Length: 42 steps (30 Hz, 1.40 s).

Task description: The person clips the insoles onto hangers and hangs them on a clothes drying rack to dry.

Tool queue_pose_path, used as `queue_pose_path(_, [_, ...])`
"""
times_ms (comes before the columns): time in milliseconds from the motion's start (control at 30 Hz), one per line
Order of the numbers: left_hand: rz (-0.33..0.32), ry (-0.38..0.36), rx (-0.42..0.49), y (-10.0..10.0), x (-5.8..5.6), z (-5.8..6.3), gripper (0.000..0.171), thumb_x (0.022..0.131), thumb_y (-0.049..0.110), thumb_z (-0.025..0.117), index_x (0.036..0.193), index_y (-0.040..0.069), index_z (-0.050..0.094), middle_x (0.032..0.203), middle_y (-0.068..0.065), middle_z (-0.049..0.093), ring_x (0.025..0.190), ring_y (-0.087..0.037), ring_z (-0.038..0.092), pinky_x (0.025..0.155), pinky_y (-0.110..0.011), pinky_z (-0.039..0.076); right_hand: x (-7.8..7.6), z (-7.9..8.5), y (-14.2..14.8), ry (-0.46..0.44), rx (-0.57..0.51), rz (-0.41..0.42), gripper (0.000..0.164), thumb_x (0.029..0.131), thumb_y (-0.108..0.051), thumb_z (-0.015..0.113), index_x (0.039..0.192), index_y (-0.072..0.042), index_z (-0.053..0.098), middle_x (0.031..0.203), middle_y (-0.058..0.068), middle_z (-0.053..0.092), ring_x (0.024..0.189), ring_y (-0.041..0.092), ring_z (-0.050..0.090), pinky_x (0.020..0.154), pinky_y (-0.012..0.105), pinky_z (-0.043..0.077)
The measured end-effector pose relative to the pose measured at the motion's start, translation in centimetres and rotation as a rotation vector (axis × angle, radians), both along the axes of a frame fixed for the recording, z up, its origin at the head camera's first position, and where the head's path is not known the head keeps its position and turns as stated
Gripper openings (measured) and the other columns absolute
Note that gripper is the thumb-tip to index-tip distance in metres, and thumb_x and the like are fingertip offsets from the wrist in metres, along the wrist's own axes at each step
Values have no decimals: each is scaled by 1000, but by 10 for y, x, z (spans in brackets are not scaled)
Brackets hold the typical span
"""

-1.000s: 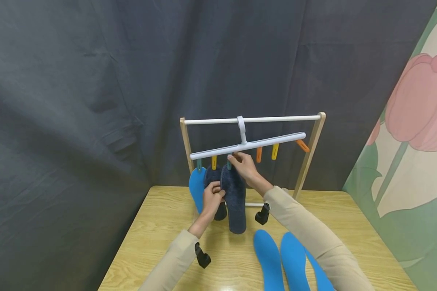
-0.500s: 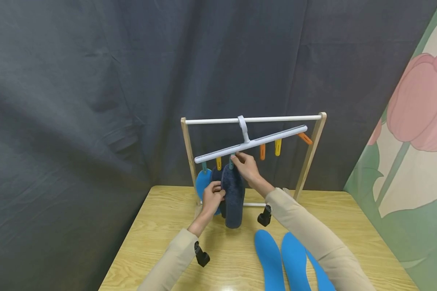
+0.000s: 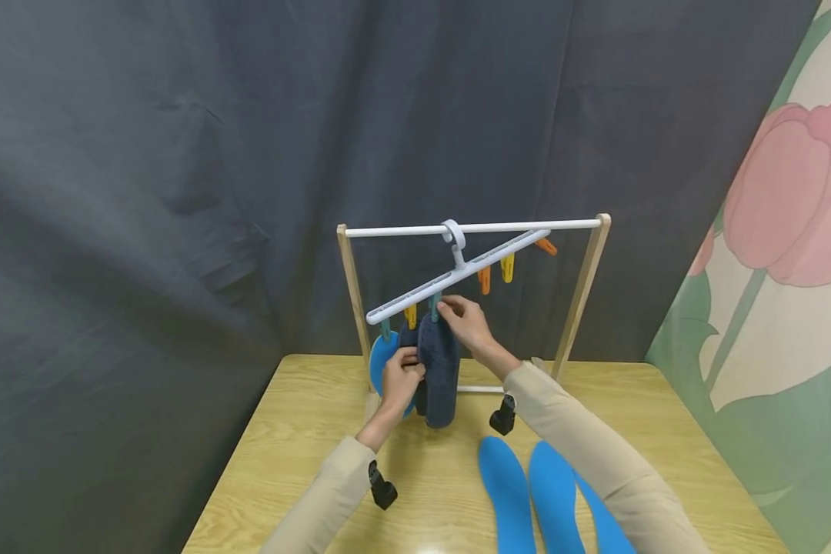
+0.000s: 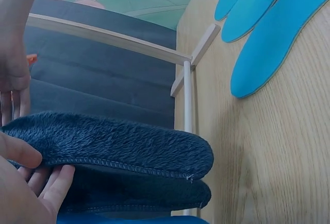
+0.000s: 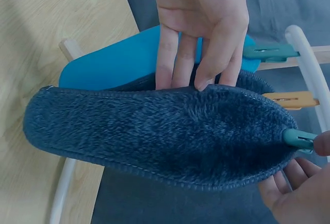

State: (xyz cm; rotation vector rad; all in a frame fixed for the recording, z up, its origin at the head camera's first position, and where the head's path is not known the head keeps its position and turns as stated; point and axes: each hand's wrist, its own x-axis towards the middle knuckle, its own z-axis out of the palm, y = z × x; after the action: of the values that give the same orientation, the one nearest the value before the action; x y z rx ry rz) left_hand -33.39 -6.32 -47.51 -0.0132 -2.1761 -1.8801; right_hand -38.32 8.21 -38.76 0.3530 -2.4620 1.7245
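My left hand (image 3: 398, 381) pinches the side edge of a fuzzy dark blue insole (image 3: 438, 381), thumb on one face and fingers behind. At the insole's top, my right hand (image 3: 469, 327) pinches a teal clip (image 5: 299, 139); that clip bites the insole's tip in the right wrist view. The clip hangs from a white hanger (image 3: 457, 275), tilted with its left end low. Behind hang a second dark insole (image 4: 139, 189) on a yellow clip (image 3: 411, 315) and a bright blue insole (image 3: 381, 358) on another teal clip (image 3: 385, 329), both partly hidden.
The hanger hooks over the white bar (image 3: 526, 227) of a wooden-legged rack (image 3: 582, 296). Orange (image 3: 484, 280) and yellow (image 3: 508, 268) clips dangle on its right half. Several blue insoles (image 3: 505, 492) lie on the wooden table (image 3: 429, 492), partly under my right sleeve. A dark curtain (image 3: 415, 115) stands behind.
The hanger has tilted further and swivelled, its left end dropping and right end rising. The held insole has shifted slightly up. Both hands keep nearly the same place and grip.
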Motion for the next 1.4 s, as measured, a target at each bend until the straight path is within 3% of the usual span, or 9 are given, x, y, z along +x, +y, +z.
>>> queue_pose_path(333, [54,58,31,-4,2,-3,24,85,-12,60,108,-5,67,97,-18,66,84,-34,69,68,-29,60,1,-10,4,-2,21,-10,34,103,-18,55,129,3,62,124,22,63,116,34,58,96,47,50])
queue_pose_path(567, [46,42,107,-7,0,-3,24,87,-14,59,109,-7,65,100,-23,62,88,-38,68,75,-44,61,1,-19,10,-23,39,-17,34,104,-18,54,129,4,61,123,21,63,114,34,58,96,47,51])
queue_pose_path(700, [45,33,139,-7,1,0,24,87,-15,58,109,-8,64,99,-21,61,88,-37,68,76,-47,61,1,-24,13,-17,37,-12,34,104,-17,53,129,6,61,123,23,63,114,36,58,96,49,50])
queue_pose_path(900, [-1,29,155,-4,1,5,24,90,-11,56,113,-7,63,99,-18,60,91,-41,67,78,-47,61,3,-28,18,-21,50,-22,35,104,-17,52,130,6,59,124,24,62,115,37,58,96,50,50])
queue_pose_path(1167, [-91,72,184,3,0,10,25,93,-10,54,118,-12,59,99,-21,60,93,-48,64,75,-42,62,7,-39,27,-50,56,-51,35,104,-17,53,130,6,59,114,23,65,99,36,62,78,40,55])
queue_pose_path(1267, [-113,72,187,8,4,21,25,93,-10,53,117,-14,58,101,-27,61,85,-36,68,77,-47,61,9,-44,31,-59,49,-65,34,104,-16,53,129,6,60,110,22,66,97,37,62,74,35,54])
queue_pose_path(1300, [-123,79,188,9,8,26,24,93,-11,53,117,-14,58,102,-29,61,85,-37,68,77,-48,61,9,-45,32,-66,39,-65,34,104,-17,53,129,6,60,111,22,66,98,36,62,76,36,54])
queue_pose_path(1400, [-139,95,184,13,17,43,22,93,-12,52,114,-15,59,103,-34,60,79,-30,69,78,-52,59,12,-51,35,-86,12,-60,34,104,-16,53,129,6,59,115,24,65,101,36,62,83,42,56])
